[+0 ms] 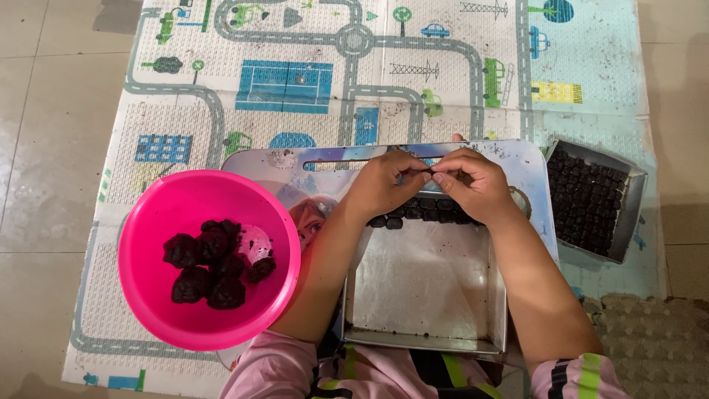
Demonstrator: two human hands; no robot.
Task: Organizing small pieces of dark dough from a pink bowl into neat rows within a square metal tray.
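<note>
both hands (425, 181) are pinched together on a small dark piece (430, 174) over the steel tray (425, 273); it is best rolled evenly and set tight against the row of dark pieces (421, 212) at the tray's far edge.

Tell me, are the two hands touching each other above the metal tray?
Touching. The head view shows the left hand and right hand meeting fingertip to fingertip over the row of dark pieces.
</note>
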